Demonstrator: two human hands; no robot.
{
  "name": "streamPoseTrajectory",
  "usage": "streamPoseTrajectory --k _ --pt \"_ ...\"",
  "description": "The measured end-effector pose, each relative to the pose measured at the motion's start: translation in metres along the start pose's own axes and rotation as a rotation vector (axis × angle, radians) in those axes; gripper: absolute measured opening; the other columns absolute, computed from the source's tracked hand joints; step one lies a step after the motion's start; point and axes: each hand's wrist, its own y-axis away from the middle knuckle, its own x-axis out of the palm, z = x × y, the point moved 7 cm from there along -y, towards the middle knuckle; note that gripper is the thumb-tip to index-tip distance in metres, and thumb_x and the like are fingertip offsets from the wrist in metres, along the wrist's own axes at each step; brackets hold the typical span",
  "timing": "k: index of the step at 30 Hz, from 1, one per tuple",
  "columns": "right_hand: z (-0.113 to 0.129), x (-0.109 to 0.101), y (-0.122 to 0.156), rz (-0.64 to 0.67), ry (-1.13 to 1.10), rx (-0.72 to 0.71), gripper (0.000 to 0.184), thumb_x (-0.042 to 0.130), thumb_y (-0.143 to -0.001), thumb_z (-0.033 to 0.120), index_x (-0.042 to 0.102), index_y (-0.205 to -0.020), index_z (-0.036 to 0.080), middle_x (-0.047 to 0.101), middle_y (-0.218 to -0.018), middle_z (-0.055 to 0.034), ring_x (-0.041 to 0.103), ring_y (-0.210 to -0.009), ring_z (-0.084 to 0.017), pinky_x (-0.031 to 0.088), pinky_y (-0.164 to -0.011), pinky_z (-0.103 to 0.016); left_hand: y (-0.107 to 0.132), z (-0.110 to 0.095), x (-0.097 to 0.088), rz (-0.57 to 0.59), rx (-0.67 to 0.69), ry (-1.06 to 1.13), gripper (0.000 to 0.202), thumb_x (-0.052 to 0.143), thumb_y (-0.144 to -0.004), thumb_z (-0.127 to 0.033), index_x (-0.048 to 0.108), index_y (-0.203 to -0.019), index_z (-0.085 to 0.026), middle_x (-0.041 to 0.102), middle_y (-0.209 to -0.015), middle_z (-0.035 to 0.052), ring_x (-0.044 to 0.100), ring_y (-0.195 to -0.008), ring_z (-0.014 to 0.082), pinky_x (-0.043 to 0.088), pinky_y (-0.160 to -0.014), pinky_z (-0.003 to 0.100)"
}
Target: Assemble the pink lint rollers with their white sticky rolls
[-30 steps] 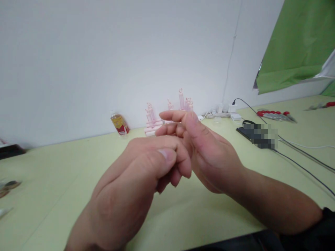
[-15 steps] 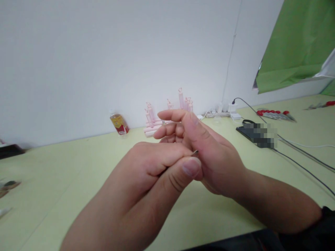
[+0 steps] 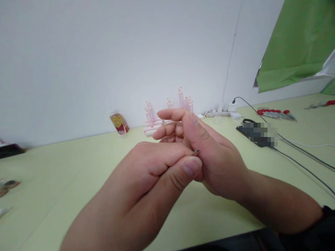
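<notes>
In the head view my left hand [image 3: 154, 170] is closed, thumb pressed against the curled forefinger. From that pinch sticks out the end of a small thin metal-looking piece [image 3: 196, 152]; its rest is hidden in the fingers, so I cannot tell its kind. My right hand [image 3: 211, 150] is held around the left fingertips, palm inward. Its forefinger and middle finger reach left, loosely bent and apart, and the thumb lies along the top. The tip of the piece lies against or very near the right palm by the thumb's base.
Against the wall stand a bottle with a yellow-red label [image 3: 119, 123] and several pink tubes [image 3: 181, 98]. Right of them are a power strip [image 3: 218, 114], a black phone-like device [image 3: 253, 136] with cables, and red-handled tools [image 3: 274, 114]. Small items [image 3: 9, 184] lie at the left edge.
Both hands stay almost where they were. The tip of the thin piece shows slightly more between the left thumb and forefinger.
</notes>
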Motion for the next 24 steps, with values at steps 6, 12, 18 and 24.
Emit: streamPoseTrajectory --k 6,12,18,24 --pt "0.001 0.001 0.0 0.012 -0.006 -0.011 0.045 0.053 -0.092 0.066 0.064 -0.113 0.028 0.067 -0.103 -0.0017 0.066 -0.092 -0.018 0.055 -0.078 -0.034 -0.005 -0.006 0.005 0.109 -0.005 0.002 0.029 0.063 -0.092 -0.04 0.072 -0.07 -0.023 0.067 -0.067 0.0038 0.066 -0.079 0.0232 0.058 -0.069 0.036" --pt "0.002 0.001 0.002 0.008 0.0 -0.006 0.043 0.053 -0.093 0.065 0.063 -0.113 0.028 0.067 -0.102 -0.0014 0.066 -0.091 -0.017 0.055 -0.077 -0.033 -0.007 -0.009 0.01 0.168 0.003 0.043 0.027 0.061 -0.094 -0.031 0.069 -0.07 -0.022 0.07 -0.072 0.0016 0.064 -0.071 0.0189 0.058 -0.068 0.033" --pt "0.003 0.001 0.001 0.008 0.022 -0.002 0.048 0.053 -0.092 0.067 0.061 -0.117 0.027 0.067 -0.103 -0.003 0.066 -0.093 -0.018 0.055 -0.076 -0.032 -0.006 -0.01 0.005 0.122 0.028 0.002 0.028 0.061 -0.094 -0.031 0.068 -0.068 -0.022 0.066 -0.066 0.0009 0.062 -0.067 0.0176 0.057 -0.065 0.031" --pt "0.004 0.003 0.001 0.03 0.017 -0.004 0.048 0.052 -0.094 0.064 0.058 -0.12 0.024 0.066 -0.104 -0.0037 0.066 -0.095 -0.018 0.057 -0.077 -0.032 -0.004 -0.012 0.002 0.066 0.064 -0.12 0.032 0.063 -0.093 -0.034 0.065 -0.063 -0.022 0.063 -0.062 0.0018 0.063 -0.069 0.0182 0.056 -0.06 0.029"
